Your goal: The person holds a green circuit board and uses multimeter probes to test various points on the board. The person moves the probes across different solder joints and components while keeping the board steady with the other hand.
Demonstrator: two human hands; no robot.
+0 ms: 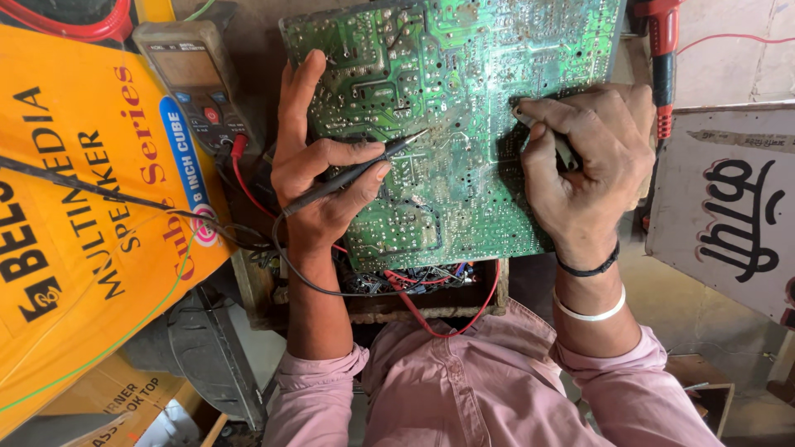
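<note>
The green board [464, 124] lies solder side up on a wooden box [373, 306], between the 2 hands. The left hand [319, 178] grips a black probe [356, 174], its tip touching the board, fingers steadying the board's left edge. The right hand [592, 170] pinches a 2nd probe [546, 132] against the board's right side. A multimeter [195, 79] sits left, beside a yellow carton [74, 207].

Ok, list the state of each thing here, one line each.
Green circuit board: solder side up, on a wooden box.
Black test probe: held in left hand, tip on the board.
Second probe: gripped in right hand, tip on the board.
Multimeter: leads plugged in; display unreadable.
</note>
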